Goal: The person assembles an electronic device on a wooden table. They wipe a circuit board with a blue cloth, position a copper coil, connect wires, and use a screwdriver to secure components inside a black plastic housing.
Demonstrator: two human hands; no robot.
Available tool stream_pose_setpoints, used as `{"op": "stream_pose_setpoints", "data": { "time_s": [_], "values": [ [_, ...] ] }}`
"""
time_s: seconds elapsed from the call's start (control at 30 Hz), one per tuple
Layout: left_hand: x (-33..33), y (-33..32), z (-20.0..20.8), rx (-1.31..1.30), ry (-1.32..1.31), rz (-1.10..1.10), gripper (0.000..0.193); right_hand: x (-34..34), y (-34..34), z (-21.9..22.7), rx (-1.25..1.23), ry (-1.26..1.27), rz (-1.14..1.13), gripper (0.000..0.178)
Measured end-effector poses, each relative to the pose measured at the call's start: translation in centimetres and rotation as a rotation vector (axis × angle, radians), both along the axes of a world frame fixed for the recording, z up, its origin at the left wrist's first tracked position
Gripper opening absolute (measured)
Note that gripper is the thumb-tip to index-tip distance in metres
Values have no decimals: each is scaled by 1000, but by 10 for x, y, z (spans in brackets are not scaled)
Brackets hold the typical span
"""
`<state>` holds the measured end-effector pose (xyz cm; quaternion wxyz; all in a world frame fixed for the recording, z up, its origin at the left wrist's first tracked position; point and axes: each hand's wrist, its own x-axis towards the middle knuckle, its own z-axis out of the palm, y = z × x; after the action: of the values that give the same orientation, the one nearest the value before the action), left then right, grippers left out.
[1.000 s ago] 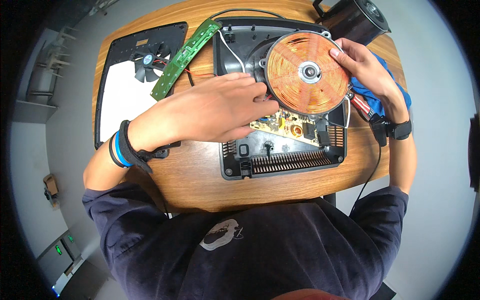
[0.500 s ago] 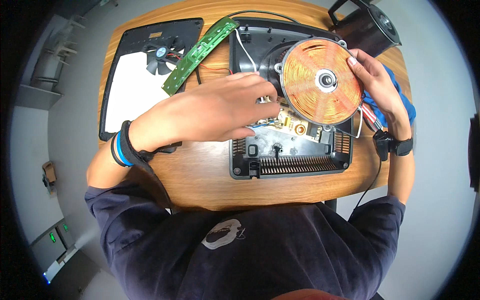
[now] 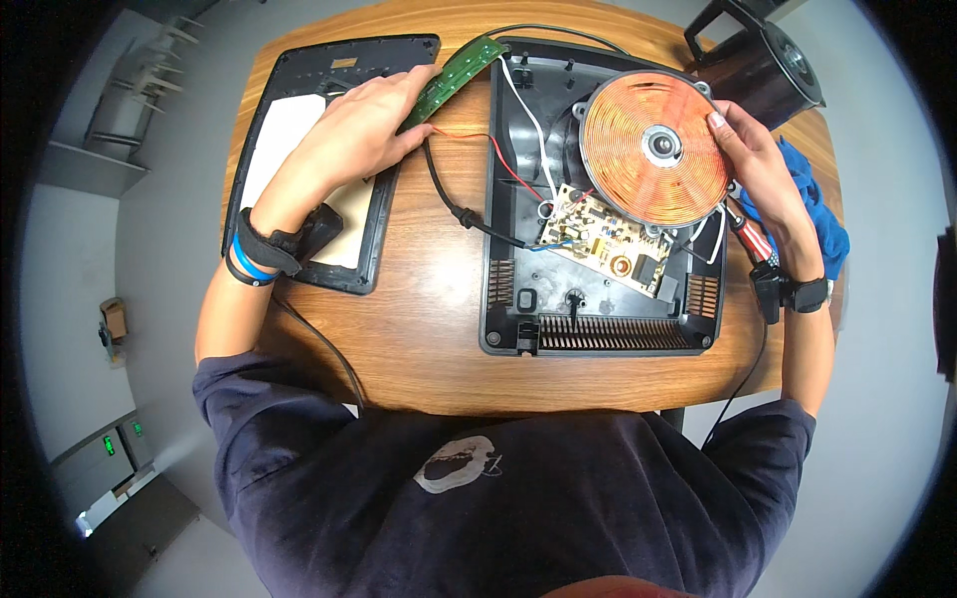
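A brown wooden table [image 3: 429,344] sits in front of the person. On its right half is a big black case [image 3: 510,149] with no cover on, so you can see inside. On the left half lies a flat black panel [image 3: 299,72], with a white sheet [image 3: 284,149] on it.

A round copper coil [image 3: 623,164] is over the upper right part of the case. Behind it, at the top right corner of the table, a dark jug [image 3: 748,80] lies on its side or leans; I can't tell which.

The right hand [image 3: 753,149] grasps the coil by its right edge, with the thumb on top. The left hand [image 3: 369,125] is over the right side of the panel. Its thumb and fingers are at the low end of a long green board [image 3: 464,75], but I can't tell if they pinch it.

A crumpled blue cloth [image 3: 817,219] lies right of the case, near the right wrist. Inside the case is a tan board [image 3: 608,239] full of little parts, and the coil hides some of it. A black cord [image 3: 439,184] bends over the wood to the case. A white wire [image 3: 533,120] and a thin red wire [image 3: 503,159] run down near the tan board.
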<state>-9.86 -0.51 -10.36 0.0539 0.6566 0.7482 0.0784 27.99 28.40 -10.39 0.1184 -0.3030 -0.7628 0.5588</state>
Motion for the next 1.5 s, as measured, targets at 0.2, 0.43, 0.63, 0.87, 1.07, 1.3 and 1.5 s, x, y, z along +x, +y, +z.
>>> {"op": "stream_pose_setpoints", "data": {
  "time_s": [0.2,0.43,0.63,0.87,1.07,1.3,1.5],
  "values": [
    [-11,0,-12,179,14,-77,68,-5,2,-12,16,-33,17,37],
    [-15,7,-1,-18,-45,37,54,4,16,-13,187,-109,51,43],
    [-17,8,-3,169,-35,-48,56,4,18,-7,35,-113,88,38],
    [5,9,33,414,-49,-162,61,12,13,-6,46,-95,141,36],
    [59,14,91,353,0,-142,46,25,7,3,64,-81,241,35],
    [95,34,113,424,91,-374,34,33,-5,7,135,-154,289,31],
    [133,81,102,472,7,-716,25,45,-13,19,231,33,374,41]
  ]
}}
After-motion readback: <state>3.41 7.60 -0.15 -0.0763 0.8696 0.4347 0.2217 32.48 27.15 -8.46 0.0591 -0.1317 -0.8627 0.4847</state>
